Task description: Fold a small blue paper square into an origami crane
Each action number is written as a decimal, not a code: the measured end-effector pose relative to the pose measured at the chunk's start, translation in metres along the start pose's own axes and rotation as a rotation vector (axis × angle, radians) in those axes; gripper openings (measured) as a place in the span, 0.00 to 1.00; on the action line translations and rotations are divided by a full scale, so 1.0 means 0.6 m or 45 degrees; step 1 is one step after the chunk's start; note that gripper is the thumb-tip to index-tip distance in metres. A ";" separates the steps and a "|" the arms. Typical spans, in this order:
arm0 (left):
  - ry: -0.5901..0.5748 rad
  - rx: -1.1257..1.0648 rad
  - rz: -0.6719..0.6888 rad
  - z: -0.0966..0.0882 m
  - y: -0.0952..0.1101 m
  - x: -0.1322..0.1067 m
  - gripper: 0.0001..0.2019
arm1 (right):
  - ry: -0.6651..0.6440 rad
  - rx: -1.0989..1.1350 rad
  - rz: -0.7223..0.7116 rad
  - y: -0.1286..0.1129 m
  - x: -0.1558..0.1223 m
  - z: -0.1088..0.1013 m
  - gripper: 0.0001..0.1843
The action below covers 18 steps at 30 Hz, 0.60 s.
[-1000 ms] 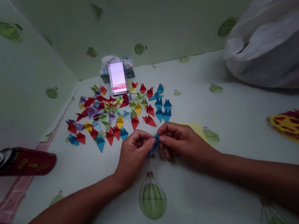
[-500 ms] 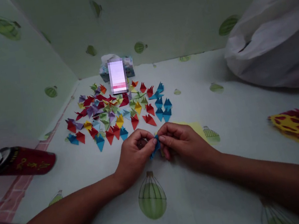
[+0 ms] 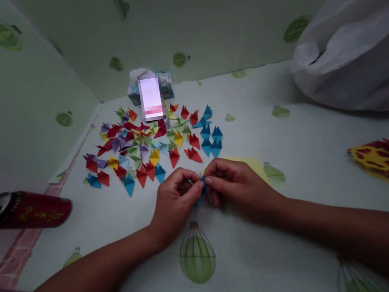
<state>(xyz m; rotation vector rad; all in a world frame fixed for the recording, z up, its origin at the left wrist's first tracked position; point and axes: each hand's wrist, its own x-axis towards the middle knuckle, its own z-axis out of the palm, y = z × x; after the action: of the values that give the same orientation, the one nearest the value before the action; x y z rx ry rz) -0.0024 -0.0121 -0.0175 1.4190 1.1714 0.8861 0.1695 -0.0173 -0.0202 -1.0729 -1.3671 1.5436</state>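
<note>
Between my two hands is a small blue folded paper, mostly covered by my fingers. My left hand pinches it from the left with thumb and forefinger. From the right, my right hand pinches the same paper, its thumb close to my left thumb. Under and behind my right hand lies a yellow paper sheet. Just beyond my hands spread many folded paper cranes in red, blue, yellow, green and purple, with several blue cranes grouped at the right edge.
A lit phone leans against a tissue box at the back. The red drink can stands at the left. At the right are a white plastic bag and a red and yellow cut-out item.
Both hands keep their pinch on the blue paper and have barely moved. Less of the blue paper shows between the fingers now. The whole view has shifted slightly.
</note>
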 end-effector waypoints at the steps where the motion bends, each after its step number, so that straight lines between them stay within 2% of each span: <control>1: -0.005 -0.007 0.001 0.000 0.000 -0.001 0.09 | 0.003 -0.005 0.003 0.000 -0.001 0.000 0.06; 7: -0.042 -0.066 0.015 -0.002 0.001 -0.001 0.09 | 0.034 -0.050 -0.019 0.002 -0.001 0.001 0.06; 12: -0.086 -0.149 -0.066 -0.001 0.003 0.001 0.11 | 0.079 -0.075 -0.034 0.003 -0.002 0.001 0.06; 18: -0.069 -0.119 -0.088 0.000 0.006 0.003 0.09 | 0.038 -0.072 0.000 0.000 -0.003 0.002 0.07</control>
<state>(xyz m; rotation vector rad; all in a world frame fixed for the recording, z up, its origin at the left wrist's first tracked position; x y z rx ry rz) -0.0013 -0.0105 -0.0138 1.3111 1.1178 0.8385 0.1691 -0.0196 -0.0201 -1.1263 -1.3978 1.4910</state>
